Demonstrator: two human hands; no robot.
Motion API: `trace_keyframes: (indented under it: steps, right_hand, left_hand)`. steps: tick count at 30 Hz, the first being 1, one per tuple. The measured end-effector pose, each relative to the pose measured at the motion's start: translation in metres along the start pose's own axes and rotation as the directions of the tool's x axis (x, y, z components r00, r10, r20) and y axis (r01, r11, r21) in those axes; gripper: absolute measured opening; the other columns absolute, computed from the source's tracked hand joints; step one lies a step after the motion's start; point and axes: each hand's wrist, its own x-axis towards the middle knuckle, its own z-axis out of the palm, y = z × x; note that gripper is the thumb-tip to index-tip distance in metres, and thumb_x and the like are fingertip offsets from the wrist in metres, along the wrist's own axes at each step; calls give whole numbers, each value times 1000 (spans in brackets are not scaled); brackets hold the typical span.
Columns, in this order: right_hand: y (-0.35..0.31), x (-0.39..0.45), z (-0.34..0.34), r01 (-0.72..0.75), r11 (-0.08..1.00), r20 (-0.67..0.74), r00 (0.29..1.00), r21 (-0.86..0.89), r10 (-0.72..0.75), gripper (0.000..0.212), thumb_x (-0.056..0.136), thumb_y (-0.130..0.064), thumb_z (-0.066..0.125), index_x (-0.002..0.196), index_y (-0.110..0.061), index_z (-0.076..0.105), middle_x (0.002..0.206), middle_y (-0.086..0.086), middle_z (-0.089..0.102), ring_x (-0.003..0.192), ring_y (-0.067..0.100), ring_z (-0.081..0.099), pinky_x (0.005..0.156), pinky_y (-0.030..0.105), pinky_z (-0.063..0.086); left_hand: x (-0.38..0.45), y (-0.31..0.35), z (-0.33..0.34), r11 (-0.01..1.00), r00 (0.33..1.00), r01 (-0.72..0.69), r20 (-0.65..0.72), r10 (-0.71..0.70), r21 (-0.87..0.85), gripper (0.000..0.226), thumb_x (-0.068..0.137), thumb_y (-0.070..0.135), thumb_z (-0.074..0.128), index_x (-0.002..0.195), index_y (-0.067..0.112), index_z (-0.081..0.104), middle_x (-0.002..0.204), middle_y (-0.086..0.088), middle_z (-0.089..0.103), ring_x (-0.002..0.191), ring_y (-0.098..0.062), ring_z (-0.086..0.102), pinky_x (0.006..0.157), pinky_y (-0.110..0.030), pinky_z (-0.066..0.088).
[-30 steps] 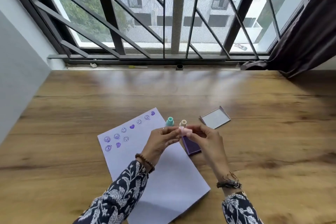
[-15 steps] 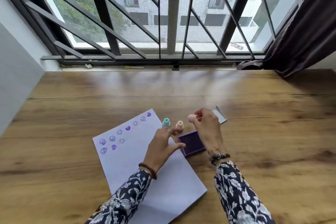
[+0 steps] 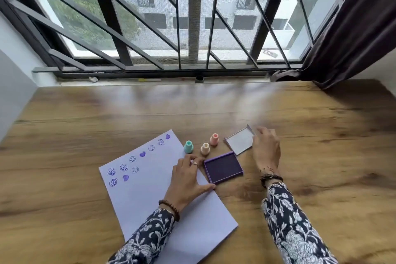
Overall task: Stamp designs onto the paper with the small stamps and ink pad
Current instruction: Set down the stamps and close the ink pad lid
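A white paper [image 3: 150, 195] lies on the wooden desk [image 3: 85, 118], with purple smiley and heart prints along its upper left. Three small stamps stand upright past its top right corner: a teal stamp [image 3: 188, 146], a cream stamp [image 3: 205, 148] and a pink stamp [image 3: 214, 139]. The open purple ink pad [image 3: 223, 167] lies right of the paper, its clear lid [image 3: 240, 142] behind it. My left hand [image 3: 186, 180] rests flat on the paper, thumb touching the pad's near corner. My right hand [image 3: 265, 148] hovers at the lid's right edge, blurred, holding nothing I can see.
A barred window [image 3: 192, 28] and its sill [image 3: 150, 80] run along the desk's far edge. A dark curtain [image 3: 353, 28] hangs at the right. A grey wall [image 3: 12, 83] closes the left side.
My right hand set the pink stamp down behind the cream one and moved right to the lid. My left hand dropped flat onto the paper beside the pad.
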Motion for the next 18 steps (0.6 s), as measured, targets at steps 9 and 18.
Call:
trace_keyframes:
  steps: [9, 18]
  right_hand:
    - [17, 8, 4, -220, 973, 85, 973, 75, 213, 27, 81, -10, 62, 107, -6, 65, 115, 19, 62, 112, 33, 52, 93, 36, 41]
    - [-10, -46, -17, 132, 948, -74, 991, 289, -116, 18, 81, -2, 59, 97, -11, 61, 99, 8, 61, 77, 17, 61, 63, 16, 44]
  left_hand:
    - [-3, -1, 2, 999, 999, 9, -44, -11, -38, 71, 66, 52, 72, 124, 22, 44, 127, -3, 44, 109, -22, 41, 88, -29, 31]
    - [-7, 0, 7, 998, 996, 41, -83, -44, -42, 71, 66, 49, 73, 123, 18, 47, 126, -7, 47, 109, -25, 43, 90, -35, 36]
